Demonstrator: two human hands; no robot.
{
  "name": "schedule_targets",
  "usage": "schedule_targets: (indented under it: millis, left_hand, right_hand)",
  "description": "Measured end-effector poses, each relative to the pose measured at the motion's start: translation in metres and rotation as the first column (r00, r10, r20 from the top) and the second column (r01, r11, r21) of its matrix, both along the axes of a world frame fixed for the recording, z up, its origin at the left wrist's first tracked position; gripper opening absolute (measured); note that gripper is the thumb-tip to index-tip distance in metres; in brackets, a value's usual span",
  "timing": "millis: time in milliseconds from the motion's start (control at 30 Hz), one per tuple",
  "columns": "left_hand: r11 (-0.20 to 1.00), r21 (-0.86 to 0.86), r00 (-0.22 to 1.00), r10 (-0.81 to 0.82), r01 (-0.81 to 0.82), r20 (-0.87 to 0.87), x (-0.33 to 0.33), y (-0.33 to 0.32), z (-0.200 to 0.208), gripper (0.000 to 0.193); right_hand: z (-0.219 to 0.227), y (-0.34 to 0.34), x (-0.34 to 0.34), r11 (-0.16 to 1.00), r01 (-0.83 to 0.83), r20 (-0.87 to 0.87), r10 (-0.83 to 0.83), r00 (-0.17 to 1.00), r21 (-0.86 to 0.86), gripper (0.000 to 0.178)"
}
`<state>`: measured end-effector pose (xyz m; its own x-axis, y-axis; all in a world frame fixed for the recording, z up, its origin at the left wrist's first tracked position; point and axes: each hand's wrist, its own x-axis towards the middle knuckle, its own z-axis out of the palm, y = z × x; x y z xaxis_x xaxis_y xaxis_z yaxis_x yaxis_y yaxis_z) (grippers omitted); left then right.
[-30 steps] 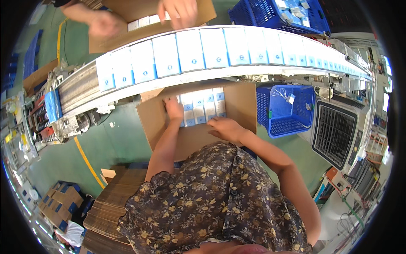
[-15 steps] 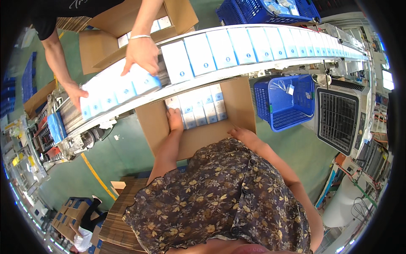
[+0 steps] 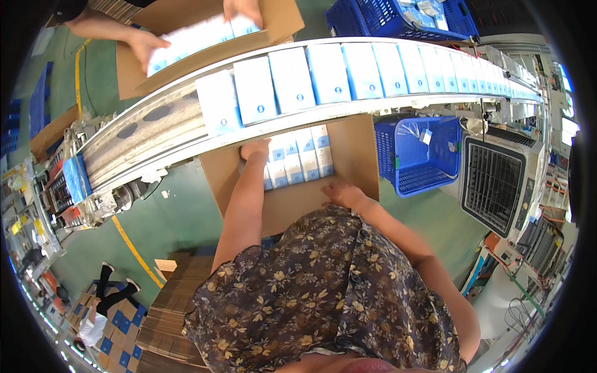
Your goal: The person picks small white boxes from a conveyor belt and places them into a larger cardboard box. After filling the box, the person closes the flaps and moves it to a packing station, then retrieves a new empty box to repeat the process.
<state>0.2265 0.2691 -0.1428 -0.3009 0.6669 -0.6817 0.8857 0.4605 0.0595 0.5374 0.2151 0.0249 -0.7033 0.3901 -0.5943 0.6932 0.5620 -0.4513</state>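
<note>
Your left hand [image 3: 255,150] sits beside white-and-blue rectangular boxes [image 3: 309,165] packed inside an open brown cardboard carton [image 3: 353,155], right hand [image 3: 346,194] at its near side, both grips impossible to tell.

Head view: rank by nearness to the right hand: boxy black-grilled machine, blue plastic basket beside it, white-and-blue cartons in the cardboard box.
1. Cartons, beyond the right hand.
2. Blue basket, rightward.
3. Machine, farther right.

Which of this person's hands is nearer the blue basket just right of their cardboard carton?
Right. The right hand is at the near side of the carton, left of the blue basket and apart from it; the left hand is farther off, by the carton's left wall.
</note>
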Motion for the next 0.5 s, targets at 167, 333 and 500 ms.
schedule_targets:
  millis: [167,333,500]
  left_hand:
    - [0.964,0.266,0.979,0.041,0.015,-0.2,-0.033,-0.019,-0.077,0.062]
    - [0.99,-0.135,0.988,0.019,-0.039,-0.15,0.016,-0.019,-0.046,0.048]
    - [0.972,-0.172,0.973,-0.124,0.158,0.193,0.027,-0.04,-0.01,0.047]
  right_hand:
    - [-0.017,-0.011,0.023,0.99,-0.075,-0.008,0.077,0.997,0.121,0.057]
    - [0.021,-0.021,0.048,0.974,0.223,-0.012,-0.223,0.975,-0.027,0.053]
    - [0.086,0.038,0.031,0.906,0.422,-0.244,-0.408,0.88,0.007,0.033]
